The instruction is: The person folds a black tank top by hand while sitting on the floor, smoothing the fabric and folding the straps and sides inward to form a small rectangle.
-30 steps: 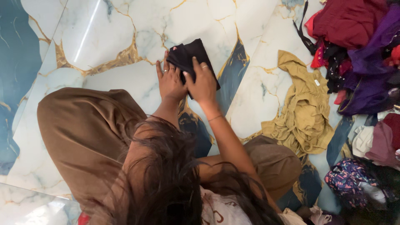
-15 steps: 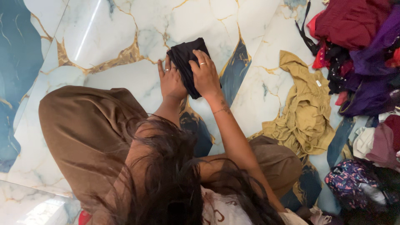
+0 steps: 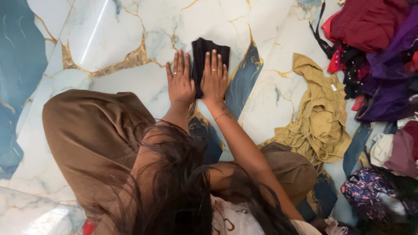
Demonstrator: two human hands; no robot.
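A small folded black cloth lies on the marble-patterned floor in front of me. My left hand rests flat, fingers together, partly on the floor and touching the cloth's left edge. My right hand, with a ring on one finger, presses flat on top of the cloth and covers its lower half. Neither hand grips anything. My knees in brown trousers and my dark hair fill the lower part of the view.
An olive-yellow garment lies crumpled on the floor to the right. Behind it, at the right edge, is a heap of clothes in maroon, purple, red and black. A dark patterned fabric item sits at lower right.
Both hands held and folded the black cloth a second ago. Now the cloth lies flat on the floor and both palms are spread flat, pressing it down.
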